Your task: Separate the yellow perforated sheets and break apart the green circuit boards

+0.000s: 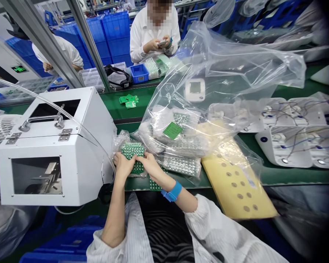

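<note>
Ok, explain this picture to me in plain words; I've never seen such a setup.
There is no robot here: one camera, worn on a person's head, looks forward and down, so the two bare arms at the bottom are the wearer's. The left hand and right hand hold a green circuit board between them. On the green bench stands a white windowed cabinet at left; a clear plastic bag, a yellow sheet and wired white housings lie toward the right.
</note>
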A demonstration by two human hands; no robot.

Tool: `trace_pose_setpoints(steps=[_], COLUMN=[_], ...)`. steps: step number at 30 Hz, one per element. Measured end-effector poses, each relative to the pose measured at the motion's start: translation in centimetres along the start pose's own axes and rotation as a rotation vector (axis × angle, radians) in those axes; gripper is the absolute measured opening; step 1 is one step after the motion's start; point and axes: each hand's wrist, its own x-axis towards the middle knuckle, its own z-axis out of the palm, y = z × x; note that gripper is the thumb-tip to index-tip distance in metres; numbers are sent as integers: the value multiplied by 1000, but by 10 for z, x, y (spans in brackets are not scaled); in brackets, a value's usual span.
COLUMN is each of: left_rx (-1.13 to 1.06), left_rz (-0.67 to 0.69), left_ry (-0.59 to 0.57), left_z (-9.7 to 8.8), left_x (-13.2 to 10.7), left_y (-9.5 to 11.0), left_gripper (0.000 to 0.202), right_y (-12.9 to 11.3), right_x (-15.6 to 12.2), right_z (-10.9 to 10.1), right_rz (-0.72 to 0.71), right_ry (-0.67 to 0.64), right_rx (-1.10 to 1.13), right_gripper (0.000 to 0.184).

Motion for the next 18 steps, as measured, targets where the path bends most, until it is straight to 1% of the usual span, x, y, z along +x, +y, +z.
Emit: trace_pose_setpoints(steps=[6,10,14,18], left_rx=[-3,13,37,-3], left_rz=[12,25,79,168], left_ry=[-72,-63,-62,-110], left_z=[-7,-11,-22,-29], left_x=[-10,-15,-31,-57], left_y=[1,4,10,17], left_gripper=[66,65,62,56], right_y=[-3,-9,-22,-32], right_x=[-5,-11,-28,-56], right_z=[-5,-9,-18,-35], right_rz=[177,236,241,197], right_ry=[-2,-18,-52,-80], right_rx=[128,172,196,208], right_gripper=[18,18,23,30])
